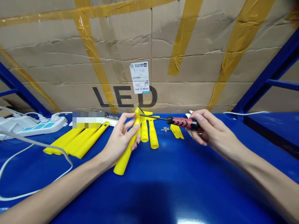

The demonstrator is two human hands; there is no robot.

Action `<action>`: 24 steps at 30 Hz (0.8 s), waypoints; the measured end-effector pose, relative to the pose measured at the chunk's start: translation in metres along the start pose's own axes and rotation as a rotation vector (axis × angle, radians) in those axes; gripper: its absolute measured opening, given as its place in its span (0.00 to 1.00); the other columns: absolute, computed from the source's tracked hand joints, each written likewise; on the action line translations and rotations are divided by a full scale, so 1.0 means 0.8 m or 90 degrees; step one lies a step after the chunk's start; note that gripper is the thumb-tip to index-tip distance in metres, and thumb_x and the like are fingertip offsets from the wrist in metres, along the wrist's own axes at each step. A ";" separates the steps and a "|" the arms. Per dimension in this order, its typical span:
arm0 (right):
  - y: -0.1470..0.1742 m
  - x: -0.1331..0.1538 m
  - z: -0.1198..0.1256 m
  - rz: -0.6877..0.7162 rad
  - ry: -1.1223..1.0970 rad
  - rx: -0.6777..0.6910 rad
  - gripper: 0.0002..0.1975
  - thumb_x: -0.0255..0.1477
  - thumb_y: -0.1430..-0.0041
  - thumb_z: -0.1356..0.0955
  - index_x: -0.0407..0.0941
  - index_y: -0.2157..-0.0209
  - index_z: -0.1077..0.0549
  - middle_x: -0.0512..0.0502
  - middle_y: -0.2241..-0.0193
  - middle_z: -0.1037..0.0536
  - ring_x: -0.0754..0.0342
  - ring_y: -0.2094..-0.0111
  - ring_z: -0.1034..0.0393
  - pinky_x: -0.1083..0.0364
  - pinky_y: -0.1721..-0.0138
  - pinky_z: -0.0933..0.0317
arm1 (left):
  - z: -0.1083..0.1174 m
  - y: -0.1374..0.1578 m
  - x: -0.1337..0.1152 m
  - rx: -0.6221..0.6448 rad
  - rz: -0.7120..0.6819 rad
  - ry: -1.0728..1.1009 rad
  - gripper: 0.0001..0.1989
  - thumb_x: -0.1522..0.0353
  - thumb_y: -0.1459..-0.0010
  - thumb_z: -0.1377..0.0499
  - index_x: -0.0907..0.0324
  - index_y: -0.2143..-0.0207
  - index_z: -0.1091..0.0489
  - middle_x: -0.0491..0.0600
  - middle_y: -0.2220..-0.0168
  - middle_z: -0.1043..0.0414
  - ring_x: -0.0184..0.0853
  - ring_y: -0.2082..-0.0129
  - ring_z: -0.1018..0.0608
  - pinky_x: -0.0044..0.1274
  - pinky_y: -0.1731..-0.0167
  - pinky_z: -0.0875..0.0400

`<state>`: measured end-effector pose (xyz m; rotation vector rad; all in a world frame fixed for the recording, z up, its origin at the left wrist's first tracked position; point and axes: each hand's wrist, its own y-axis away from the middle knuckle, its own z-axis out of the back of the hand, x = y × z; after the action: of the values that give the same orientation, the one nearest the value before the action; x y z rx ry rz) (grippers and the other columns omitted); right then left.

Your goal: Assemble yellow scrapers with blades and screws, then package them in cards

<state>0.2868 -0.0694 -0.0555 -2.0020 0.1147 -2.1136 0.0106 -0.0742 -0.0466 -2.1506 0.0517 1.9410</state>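
Observation:
My left hand (125,130) is wrapped round a yellow plastic scraper (125,158), its tube handle slanting down toward me and a thin dark blade at its head. My right hand (206,126) grips a screwdriver (183,122) with a red and black handle. The screwdriver's shaft points left, and its tip meets the scraper's head; whether it sits on a screw is too small to tell. Just beyond my left hand lie two more yellow tube handles (153,135) with crosswise heads. Small metal screws or nuts (165,129) form a little pile beside small yellow plastic pieces (177,132).
Several long yellow handles (77,143) lie at the left. Behind them stands a white power strip (46,126) with plugs, and a white cable (35,189) loops over the blue surface (177,180). A large taped cardboard box (187,90) closes off the back, between blue metal posts (268,71).

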 end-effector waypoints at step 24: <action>0.000 0.000 0.002 0.075 0.043 0.024 0.16 0.44 0.35 0.31 0.48 0.55 0.32 0.55 0.79 0.30 0.60 0.82 0.37 0.58 0.80 0.43 | 0.005 -0.006 0.004 0.007 0.030 0.000 0.17 0.67 0.40 0.35 0.53 0.54 0.40 0.42 0.67 0.31 0.25 0.79 0.28 0.16 0.85 0.35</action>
<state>0.2886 -0.0694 -0.0558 -1.8569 0.1973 -2.0942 0.0079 -0.0685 -0.0497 -2.1621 0.1133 1.9612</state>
